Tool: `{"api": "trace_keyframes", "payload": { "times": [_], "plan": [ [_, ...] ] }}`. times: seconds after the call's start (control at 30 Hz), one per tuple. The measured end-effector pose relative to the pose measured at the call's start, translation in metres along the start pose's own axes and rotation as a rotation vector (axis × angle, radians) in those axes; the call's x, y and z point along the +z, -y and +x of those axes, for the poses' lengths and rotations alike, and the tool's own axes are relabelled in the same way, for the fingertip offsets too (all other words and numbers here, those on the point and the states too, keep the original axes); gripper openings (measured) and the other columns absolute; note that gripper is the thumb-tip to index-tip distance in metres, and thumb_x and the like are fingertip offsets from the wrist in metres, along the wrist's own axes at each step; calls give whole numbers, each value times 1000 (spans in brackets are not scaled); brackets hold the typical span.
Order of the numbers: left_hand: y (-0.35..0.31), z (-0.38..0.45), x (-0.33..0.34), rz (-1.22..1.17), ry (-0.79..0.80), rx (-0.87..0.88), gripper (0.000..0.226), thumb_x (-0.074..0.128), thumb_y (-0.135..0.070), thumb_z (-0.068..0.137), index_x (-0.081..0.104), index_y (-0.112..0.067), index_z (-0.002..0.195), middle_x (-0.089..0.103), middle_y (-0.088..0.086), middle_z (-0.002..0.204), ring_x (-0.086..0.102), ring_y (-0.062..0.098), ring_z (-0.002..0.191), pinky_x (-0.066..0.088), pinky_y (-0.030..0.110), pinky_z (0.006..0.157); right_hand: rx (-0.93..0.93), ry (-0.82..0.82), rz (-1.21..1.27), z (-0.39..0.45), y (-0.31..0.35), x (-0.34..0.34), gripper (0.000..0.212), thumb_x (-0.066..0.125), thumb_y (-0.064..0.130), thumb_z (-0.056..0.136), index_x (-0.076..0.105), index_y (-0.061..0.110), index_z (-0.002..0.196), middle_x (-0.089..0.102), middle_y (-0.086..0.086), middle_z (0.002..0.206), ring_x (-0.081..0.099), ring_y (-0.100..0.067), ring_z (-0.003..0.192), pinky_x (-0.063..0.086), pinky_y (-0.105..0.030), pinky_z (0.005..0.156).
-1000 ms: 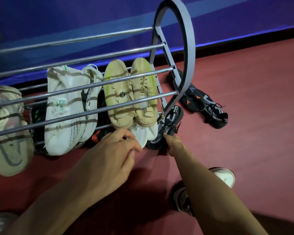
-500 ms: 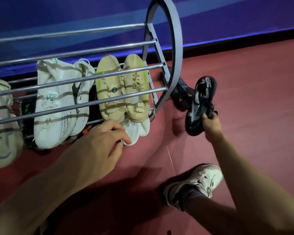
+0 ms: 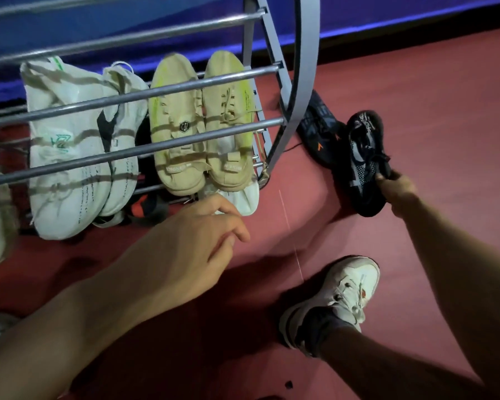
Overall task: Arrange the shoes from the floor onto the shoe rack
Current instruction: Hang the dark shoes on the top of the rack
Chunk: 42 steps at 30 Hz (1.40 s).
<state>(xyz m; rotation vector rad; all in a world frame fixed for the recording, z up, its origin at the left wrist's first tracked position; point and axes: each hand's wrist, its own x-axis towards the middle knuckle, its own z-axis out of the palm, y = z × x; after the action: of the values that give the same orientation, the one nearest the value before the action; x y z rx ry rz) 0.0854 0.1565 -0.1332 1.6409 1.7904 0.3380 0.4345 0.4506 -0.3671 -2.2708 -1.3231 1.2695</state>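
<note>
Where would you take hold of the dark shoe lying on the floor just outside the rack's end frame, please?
Grip the dark shoe with the orange mark at its collar, coming from above and the right. It lies flat on the floor, partly tucked behind the rack's end frame, so the left is blocked. The right hand already holds its mate; the left hand is empty.

A person's left hand reaches forward from the lower left on a bare forearm, palm down, its fingers loosely curled and holding nothing. The right arm stretches in from the lower right edge, its right hand turned away from the camera, fingers clamped on the side of a black shoe. Between the two arms, the person's own foot in a white sneaker is planted flat, toe pointing up and to the right.
</note>
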Motion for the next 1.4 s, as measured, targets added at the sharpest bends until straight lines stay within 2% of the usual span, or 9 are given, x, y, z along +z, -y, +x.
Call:
{"api": "trace_keyframes", "payload": {
  "times": [0.23,0.4,0.53,0.63,0.8,0.93,1.13,1.3,1.4],
  "plan": [
    [6,0,-3,-28,-4,34,19,64,-18,91,73,-35,94,56,-23,112,55,-15,89,39,1,78,89,-97,280,-72,12,20,35,60,22,101,61,0,128,66,-10,113,60,-22,94,55,-25,68],
    [10,-17,-14,7,-2,66,20,64,-20,92,73,-36,97,54,-21,114,51,-19,83,35,2,75,307,-45,561,-155,21,41,22,70,29,93,59,10,97,66,-11,95,62,-22,70,57,-52,74],
    [14,-37,-33,18,-15,113,20,60,-23,94,71,-39,101,50,-23,115,55,-7,93,45,16,87,359,-46,666,-228,13,51,22,73,25,90,64,7,97,69,-13,95,67,-28,77,54,-33,51],
    [15,-57,-51,48,15,75,21,54,-27,96,69,-40,104,47,-25,118,54,-1,107,49,33,94,371,-19,690,-274,5,51,34,73,27,88,65,1,108,71,-16,95,70,-33,84,57,-35,56],
    [19,-103,-81,63,-21,73,23,53,-25,98,70,-36,108,50,-20,120,55,-1,99,49,28,90,366,68,707,-299,-59,64,74,86,45,52,71,5,112,76,-21,98,75,-43,81,59,-62,72],
    [42,-148,-98,56,-47,34,21,54,-25,97,70,-36,104,53,-18,115,59,1,99,50,30,93,369,115,622,-391,-15,59,56,83,37,73,67,3,114,75,-20,103,74,-40,91,59,-61,75],
    [73,-213,-120,75,-74,-54,21,56,-24,97,72,-33,106,54,-13,113,58,6,105,45,27,99,213,217,488,-467,19,64,47,77,29,87,61,0,121,69,-19,117,68,-27,88,57,-29,51],
    [91,-245,-127,128,-57,-73,21,57,-26,97,71,-31,111,53,-11,106,57,11,106,42,23,91,147,309,499,-510,28,73,55,82,36,79,64,2,118,73,-18,115,66,-36,114,59,-57,74],
    [94,-255,-127,171,37,-123,29,55,-32,99,61,-28,128,49,-6,107,55,15,99,43,28,89,78,376,474,-533,39,74,46,75,34,88,64,4,121,73,-14,116,63,-30,120,60,-52,75]
  ]
}}
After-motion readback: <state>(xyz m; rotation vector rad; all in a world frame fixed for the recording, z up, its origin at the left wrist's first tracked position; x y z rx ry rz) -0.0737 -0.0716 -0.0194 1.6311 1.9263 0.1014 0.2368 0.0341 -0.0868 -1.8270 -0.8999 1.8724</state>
